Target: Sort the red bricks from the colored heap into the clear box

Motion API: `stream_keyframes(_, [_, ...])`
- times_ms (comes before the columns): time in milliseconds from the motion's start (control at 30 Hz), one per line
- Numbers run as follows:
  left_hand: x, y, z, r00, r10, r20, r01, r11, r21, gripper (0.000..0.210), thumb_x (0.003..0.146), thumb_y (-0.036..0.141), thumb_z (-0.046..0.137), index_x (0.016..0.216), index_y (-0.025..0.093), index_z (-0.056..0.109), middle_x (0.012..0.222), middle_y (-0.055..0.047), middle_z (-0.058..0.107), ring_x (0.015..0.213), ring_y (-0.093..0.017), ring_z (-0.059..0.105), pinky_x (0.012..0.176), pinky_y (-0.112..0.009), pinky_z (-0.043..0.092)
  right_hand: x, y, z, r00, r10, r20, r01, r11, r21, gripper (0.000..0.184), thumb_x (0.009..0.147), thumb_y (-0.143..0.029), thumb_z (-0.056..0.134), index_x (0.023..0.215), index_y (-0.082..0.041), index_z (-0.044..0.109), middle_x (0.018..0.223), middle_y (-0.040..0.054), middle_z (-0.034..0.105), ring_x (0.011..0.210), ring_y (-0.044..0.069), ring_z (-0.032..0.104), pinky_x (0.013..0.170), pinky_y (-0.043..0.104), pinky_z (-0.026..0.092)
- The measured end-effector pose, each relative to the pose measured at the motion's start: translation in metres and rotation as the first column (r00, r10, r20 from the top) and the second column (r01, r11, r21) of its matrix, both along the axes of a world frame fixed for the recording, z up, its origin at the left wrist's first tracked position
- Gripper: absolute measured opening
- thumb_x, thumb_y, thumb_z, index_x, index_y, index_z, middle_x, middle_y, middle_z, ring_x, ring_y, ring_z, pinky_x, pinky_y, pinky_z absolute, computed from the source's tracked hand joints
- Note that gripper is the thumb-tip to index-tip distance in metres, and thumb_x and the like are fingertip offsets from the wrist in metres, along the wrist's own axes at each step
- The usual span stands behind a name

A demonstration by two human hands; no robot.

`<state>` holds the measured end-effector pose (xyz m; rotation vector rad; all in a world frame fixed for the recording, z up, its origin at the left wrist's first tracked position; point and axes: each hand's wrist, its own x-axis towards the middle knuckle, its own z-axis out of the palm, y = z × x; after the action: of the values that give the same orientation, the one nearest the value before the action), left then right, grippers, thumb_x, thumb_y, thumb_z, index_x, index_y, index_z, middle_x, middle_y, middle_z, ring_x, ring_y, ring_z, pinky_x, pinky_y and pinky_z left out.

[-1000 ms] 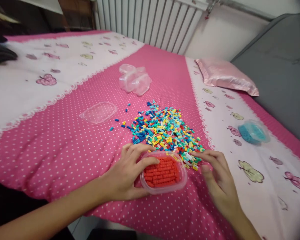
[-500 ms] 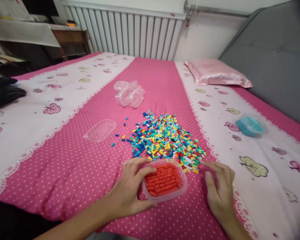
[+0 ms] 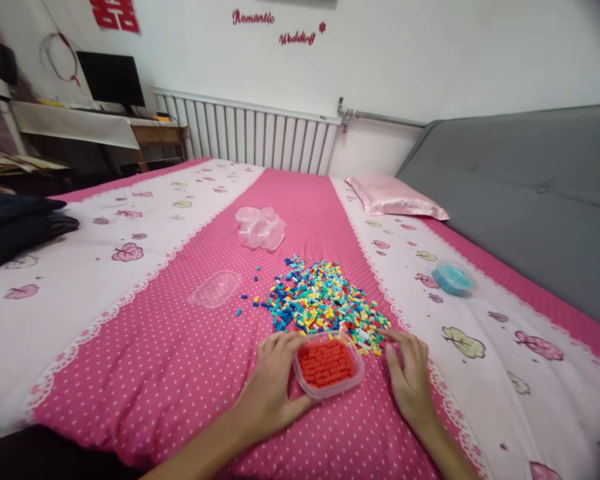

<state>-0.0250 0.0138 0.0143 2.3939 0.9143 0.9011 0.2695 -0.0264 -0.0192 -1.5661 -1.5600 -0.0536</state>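
Note:
A clear plastic container [image 3: 357, 375] filled with neatly packed red building bricks [image 3: 326, 363] rests on the bed in front of me. My left hand [image 3: 276, 373] grips its left side, fingers at the far rim and thumb along the near edge. Just beyond lies a loose pile of small multicoloured bricks [image 3: 325, 297], mostly blue, teal, yellow and green. At the pile's right edge is my right hand [image 3: 409, 367], thumb and fingers apart, with the fingertips at the outermost bricks. Nothing shows in that hand.
A clear lid [image 3: 217, 289] lies left of the pile, with several stray bricks between. Farther back sit stacked clear containers [image 3: 261, 229]. A container of light-blue pieces [image 3: 453, 279] stands at right. A pink pillow [image 3: 395, 197] and dark clothes [image 3: 20, 223] lie on the bed.
The view has tilted upward, showing more wall. My left hand's finger has moved from over the red bricks to the container's rim. My right hand stays beside the pile.

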Motion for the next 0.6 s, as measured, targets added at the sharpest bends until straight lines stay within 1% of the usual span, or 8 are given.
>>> stream_keyframes(100, [0.0,-0.001,-0.001,0.999,0.016,0.034,-0.014,0.999,-0.048,0.067,0.079,0.028,0.075,0.136,0.026,0.04,0.13,-0.011,0.057,0.121,-0.032,0.052,0.102,-0.051,0.047,-0.004,0.018,0.015,0.989,0.005,-0.148,-0.006,1.0,-0.003,0.029,0.102,-0.04,0.048,0.117,-0.022,0.064,0.11,0.0092,0.068,0.104,0.027,0.06,0.092,0.045,0.048])
stream_keyframes(167, [0.0,-0.002,-0.003,0.999,0.024,0.048,-0.02,0.997,-0.071,0.066,0.077,0.021,0.073,0.134,0.027,0.04,0.129,-0.009,0.057,0.12,-0.03,0.051,0.102,-0.049,0.046,-0.012,0.039,0.035,0.977,0.094,-0.192,-0.108,0.992,-0.068,0.032,0.102,-0.04,0.045,0.116,-0.021,0.065,0.11,0.0098,0.07,0.101,0.025,0.065,0.087,0.04,0.052])
stream_keyframes(233, [-0.001,-0.003,-0.005,0.998,0.025,0.06,-0.02,0.997,-0.079,0.068,0.074,0.016,0.071,0.133,0.028,0.04,0.127,-0.008,0.056,0.118,-0.029,0.049,0.102,-0.047,0.045,-0.026,0.066,0.057,0.959,0.277,-0.063,-0.284,0.93,-0.231,0.032,0.102,-0.034,0.042,0.113,-0.021,0.069,0.116,0.0106,0.072,0.105,0.025,0.067,0.092,0.041,0.052])
stream_keyframes(267, [-0.001,-0.003,-0.006,0.998,0.023,0.065,-0.018,0.997,-0.077,0.069,0.073,0.015,0.07,0.133,0.028,0.039,0.126,-0.007,0.056,0.118,-0.029,0.049,0.101,-0.046,0.044,-0.036,0.082,0.068,0.925,0.378,0.032,-0.348,0.879,-0.326,0.032,0.1,-0.028,0.042,0.114,-0.021,0.07,0.117,0.0104,0.072,0.11,0.025,0.066,0.097,0.043,0.05])
stream_keyframes(333, [-0.001,-0.004,-0.009,0.997,0.022,0.07,-0.017,0.998,-0.064,0.071,0.071,0.014,0.069,0.133,0.028,0.037,0.125,-0.006,0.055,0.117,-0.028,0.048,0.101,-0.046,0.043,-0.057,0.116,0.082,0.89,0.45,0.077,-0.39,0.837,-0.384,0.029,0.097,-0.019,0.048,0.111,-0.022,0.073,0.116,0.0078,0.074,0.113,0.023,0.065,0.102,0.041,0.048])
stream_keyframes(467, [-0.001,-0.004,-0.012,0.997,0.02,0.078,-0.018,1.0,-0.025,0.074,0.064,0.011,0.065,0.13,0.027,0.034,0.123,-0.007,0.052,0.114,-0.029,0.046,0.1,-0.047,0.042,-0.096,0.178,0.086,0.861,0.482,0.161,-0.349,0.791,-0.502,0.022,0.094,-0.013,0.059,0.107,-0.022,0.074,0.114,0.0063,0.075,0.114,0.021,0.065,0.106,0.039,0.046])
stream_keyframes(533, [-0.001,-0.004,-0.013,0.996,0.024,0.092,-0.023,1.0,-0.009,0.076,0.06,0.01,0.063,0.128,0.026,0.033,0.121,-0.007,0.051,0.112,-0.028,0.046,0.098,-0.047,0.042,-0.108,0.199,0.081,0.864,0.459,0.206,-0.287,0.787,-0.547,0.02,0.098,-0.024,0.062,0.115,-0.02,0.07,0.122,0.0082,0.07,0.116,0.023,0.064,0.104,0.045,0.049])
stream_keyframes(600, [-0.001,-0.004,-0.012,0.994,0.026,0.104,-0.026,1.0,0.002,0.077,0.058,0.009,0.061,0.127,0.027,0.033,0.119,-0.007,0.051,0.111,-0.028,0.047,0.097,-0.047,0.042,-0.114,0.21,0.075,0.859,0.453,0.238,-0.239,0.766,-0.596,0.03,0.099,-0.035,0.063,0.124,-0.019,0.065,0.128,0.0091,0.065,0.113,0.024,0.065,0.097,0.047,0.055])
